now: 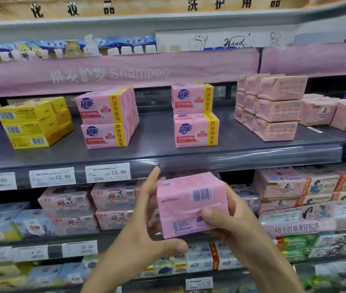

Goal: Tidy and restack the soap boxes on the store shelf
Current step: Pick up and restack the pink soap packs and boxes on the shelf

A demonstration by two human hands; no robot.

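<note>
Pink film wraps the soap pack point(191, 205), whose barcode faces the camera. The right hand point(237, 229) clamps it: the thumb point(210, 214) presses on the lower front face and the other fingers curl behind the right side. The left hand point(138, 225) has its fingers point(154, 176) nearly straight and close together along the pack's left edge, with the thumb reaching under the lower left corner.

The pack is held in the air, near the camera, just below the front lip of the grey shelf point(159, 153). Farther back on that shelf stand two two-high stacks of matching pink packs, the left stack point(106, 117) and the right stack point(195, 115), well apart. Yellow boxes point(34, 123) are piled at the far left and pale pink bars point(273, 108) at the right. A price tag point(107, 172) reading 13.90 sits on the lip.
</note>
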